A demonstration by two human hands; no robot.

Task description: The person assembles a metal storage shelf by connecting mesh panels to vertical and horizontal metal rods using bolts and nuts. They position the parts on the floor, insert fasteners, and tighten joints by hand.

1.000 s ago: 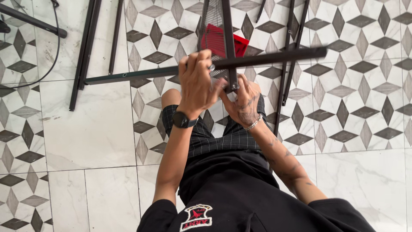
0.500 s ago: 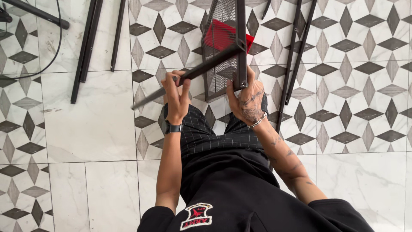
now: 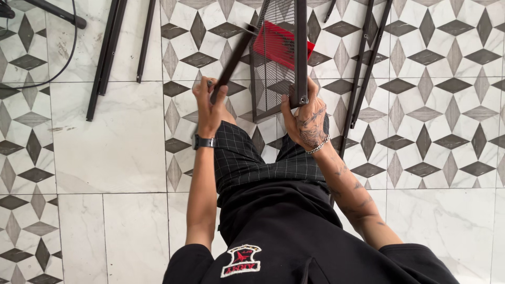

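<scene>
My left hand (image 3: 209, 105) grips a loose black metal bar (image 3: 232, 60) that slants up and to the right, its upper end near the mesh panel's top. My right hand (image 3: 307, 118) holds the lower end of an upright black post (image 3: 300, 47) at the right edge of a black wire mesh panel (image 3: 271, 68). The panel stands on edge over my knees. A red flat object (image 3: 284, 44) shows on the floor through the mesh.
Two long black metal bars (image 3: 105, 58) lie on the patterned tile floor at the left, with a black cable (image 3: 63, 58) further left. More black rods (image 3: 363, 68) lie on the floor at the right, close to my right forearm.
The bar in my left hand has swung from level across the panel to a steep slant. My left hand has moved left and down. The mesh panel has shifted slightly right.
</scene>
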